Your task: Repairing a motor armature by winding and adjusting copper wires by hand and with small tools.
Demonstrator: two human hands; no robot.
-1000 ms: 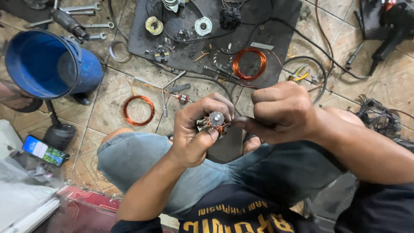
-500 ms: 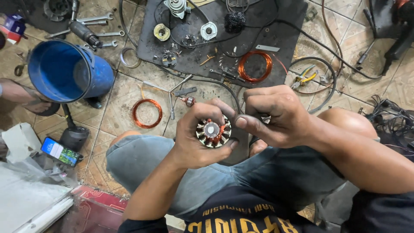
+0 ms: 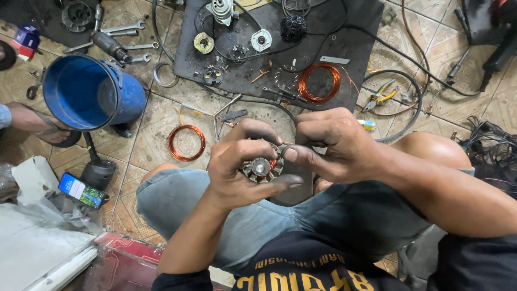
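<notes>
Stator core (image 3: 262, 168) sits between both hands over the lap, above denim-clad knees; small round toothed steel piece, bright metal hub in centre, reddish copper winding showing at its right edge; left hand (image 3: 242, 170) wraps it from the left and below, fingers curled shut around the rim, thumb stretched under it; right hand (image 3: 331, 144) closes in from the right, thumb and forefinger pinched at the core's upper right edge, what they pinch is too small to tell; both hands grimy. Floor is patterned beige tile; loose coil of bare copper wire (image 3: 187, 142) lies on it left of the hands; second, larger copper coil (image 3: 319, 83) lies on a black rubber mat (image 3: 355, 32) strewn with small round motor parts; blue plastic bucket (image 3: 89, 92) tipped on its side at left; steel spanners (image 3: 125, 28) beyond it; yellow-handled pliers (image 3: 380, 96) right of the mat; phone with lit screen (image 3: 82, 190) at lower left.
</notes>
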